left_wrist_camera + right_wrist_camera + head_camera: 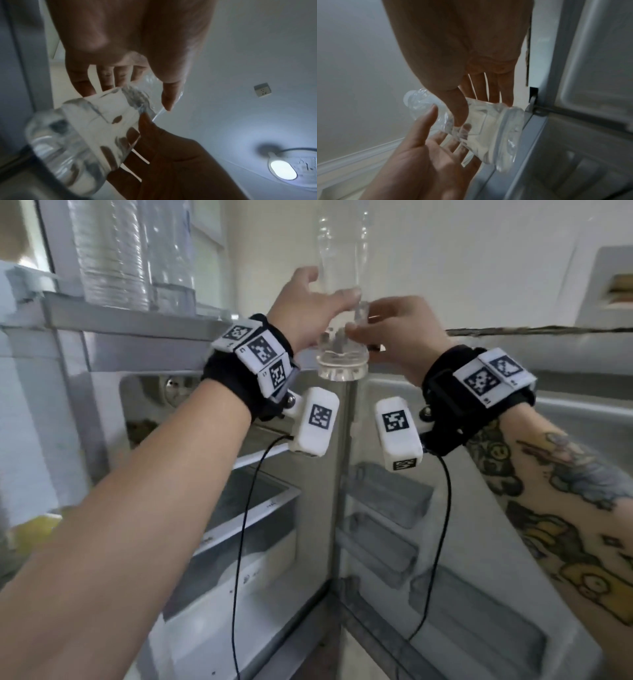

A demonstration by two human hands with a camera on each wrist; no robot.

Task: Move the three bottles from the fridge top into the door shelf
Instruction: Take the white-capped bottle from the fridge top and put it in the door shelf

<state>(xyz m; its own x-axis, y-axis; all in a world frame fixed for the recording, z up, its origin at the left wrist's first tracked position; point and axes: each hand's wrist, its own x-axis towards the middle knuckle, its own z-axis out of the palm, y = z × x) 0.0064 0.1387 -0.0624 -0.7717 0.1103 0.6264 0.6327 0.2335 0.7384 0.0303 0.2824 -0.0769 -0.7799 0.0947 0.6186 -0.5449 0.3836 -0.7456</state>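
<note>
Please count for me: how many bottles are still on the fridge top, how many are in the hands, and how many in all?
Bottles on fridge top: 2
Bottle in the hands: 1
Total: 3

The fridge top [137, 316] carries 2 clear bottles [113, 251], standing upright side by side, well left of the fingers [346, 294]; the door shelves [394, 494] sit below the fingers.

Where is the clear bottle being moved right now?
Head view, centre: the clear bottle is held between the left hand and right hand, above the open fridge door.
</note>
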